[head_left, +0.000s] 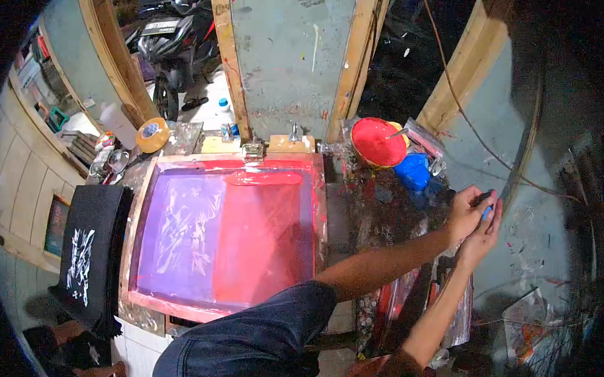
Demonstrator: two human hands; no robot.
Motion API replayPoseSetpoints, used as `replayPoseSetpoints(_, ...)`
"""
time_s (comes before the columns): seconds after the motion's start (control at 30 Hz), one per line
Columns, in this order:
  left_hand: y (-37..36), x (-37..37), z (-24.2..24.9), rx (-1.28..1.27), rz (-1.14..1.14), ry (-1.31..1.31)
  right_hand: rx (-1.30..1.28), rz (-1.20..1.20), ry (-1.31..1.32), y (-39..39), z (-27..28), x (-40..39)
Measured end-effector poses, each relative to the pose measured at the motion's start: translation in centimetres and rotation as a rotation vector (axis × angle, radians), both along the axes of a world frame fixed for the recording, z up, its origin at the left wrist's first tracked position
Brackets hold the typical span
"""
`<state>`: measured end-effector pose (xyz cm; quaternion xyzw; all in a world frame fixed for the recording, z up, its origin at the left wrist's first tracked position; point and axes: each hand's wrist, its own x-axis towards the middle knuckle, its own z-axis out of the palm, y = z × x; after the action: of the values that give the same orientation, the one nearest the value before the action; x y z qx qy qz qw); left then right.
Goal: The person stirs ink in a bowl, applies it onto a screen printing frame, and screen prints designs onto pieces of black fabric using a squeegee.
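Both hands meet at the right, beyond the dark table's edge. My left hand has its fingers closed round a small dark item that I cannot make out. My right hand presses against it from below, its fingers bent around the same spot, with a small blue patch showing between the hands. Away to the left lies a wooden-framed screen, with red ink over its right half and white line marks on its purple left half. A thick red ink band runs near its top.
A red-filled bowl and a blue bag are behind my hands. Dark printed cloth lies left of the screen, near a tape roll. A cable hangs at right. Another person's limbs show at lower left.
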<state>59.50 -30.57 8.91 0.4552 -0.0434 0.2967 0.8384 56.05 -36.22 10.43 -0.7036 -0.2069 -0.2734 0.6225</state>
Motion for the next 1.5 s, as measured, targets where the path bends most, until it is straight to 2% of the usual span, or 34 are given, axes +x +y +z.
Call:
replayPoseSetpoints(0.13,-0.1,-0.2,-0.3,-0.063,0.011,0.026,0.019,-0.153,0.02,0.7,0.2,-0.6)
replayPoseSetpoints(0.23,0.2,-0.8,0.3,-0.142,-0.057,0.031,-0.014,-0.241,0.153,1.3,0.9,-1.4)
replayPoseSetpoints(0.27,0.2,-1.1,0.5,-0.181,-0.091,0.061,0.197,-0.327,-0.071,2.6,-0.9,-0.3)
replayPoseSetpoints(0.3,0.4,-1.3,0.7,-0.219,-0.126,0.091,0.075,-0.284,-0.042,2.1,-0.9,-0.5)
replayPoseSetpoints(0.37,1.6,-1.5,1.2,-0.125,-0.055,0.09,-0.167,-0.192,0.013,0.9,-1.0,-1.0)
replayPoseSetpoints(0.47,2.4,-1.4,1.0,-0.01,-0.012,0.075,-0.223,-0.068,-0.05,0.9,-1.6,-1.1)
replayPoseSetpoints(0.57,2.8,-2.6,0.9,0.14,0.03,0.113,0.011,-0.029,0.147,1.5,-1.6,-1.6)
replayPoseSetpoints(0.6,3.0,-3.1,0.8,0.186,0.026,0.127,-0.042,0.102,0.121,0.2,-3.8,-0.7)
replayPoseSetpoints(0.67,2.7,-1.8,-0.6,0.239,0.048,0.065,-0.061,0.017,0.128,-0.3,-4.6,0.0)
replayPoseSetpoints(0.7,4.5,-4.4,2.0,0.352,-0.05,0.224,-0.066,-0.038,0.128,-0.4,-5.1,0.3)
replayPoseSetpoints(0.73,4.4,-2.9,0.7,0.533,0.053,0.179,-0.217,-0.198,0.119,-1.0,-6.0,1.2)
replayPoseSetpoints(0.77,4.8,-1.8,-0.8,0.714,0.166,0.133,-0.272,-0.261,0.117,-1.8,-6.4,2.2)
replayPoseSetpoints(0.87,6.4,-2.9,-4.0,0.887,0.353,0.133,-0.476,-0.421,0.121,-1.8,-5.8,5.0)
replayPoseSetpoints(0.93,9.2,-8.3,-4.6,0.968,0.221,0.178,-0.624,-0.449,0.069,-1.8,-6.7,8.9)
replayPoseSetpoints(0.97,11.0,-12.2,-4.6,1.003,0.153,0.203,-0.685,-0.417,0.02,-3.2,-9.4,11.8)
replayPoseSetpoints(1.03,14.7,-21.8,-4.1,1.13,0.112,0.162,-0.901,-0.313,0.171,-1.7,-5.1,7.6)
replayPoseSetpoints(1.07,17.1,-25.7,-3.3,1.138,-0.045,0.2,-0.992,-0.285,0.228,-1.3,-3.1,4.5)
replayPoseSetpoints(1.13,21.0,-35.9,-2.9,1.161,0.073,0.393,-1.162,-0.33,0.269,-2.0,-2.9,0.6)
replayPoseSetpoints(1.17,23.0,-40.5,-2.0,1.226,0.042,0.543,-1.251,-0.348,0.364,-2.8,-3.7,-1.9)
replayPoseSetpoints(1.23,25.4,-50.2,-3.5,1.291,0.278,0.811,-1.382,-0.339,0.503,-3.7,-4.2,-9.6)
replayPoseSetpoints(1.3,26.1,-58.8,-4.0,1.364,0.433,0.991,-1.304,-0.319,0.611,-4.3,-5.2,-17.1)
replayPoseSetpoints(1.33,25.9,-62.4,-4.8,1.356,0.471,1.057,-1.324,-0.363,0.508,-5.7,-7.4,-19.4)
replayPoseSetpoints(1.37,25.5,-65.2,-5.5,1.345,0.509,1.122,-1.344,-0.41,0.402,-6.3,-9.2,-21.1)
replayPoseSetpoints(1.47,24.9,-68.4,-6.5,1.345,0.537,1.097,-1.2,-0.342,0.634,-5.7,-9.0,-23.3)
replayPoseSetpoints(1.5,25.4,-68.7,-7.1,1.405,0.558,1.079,-1.248,-0.343,0.622,-5.6,-9.3,-23.6)
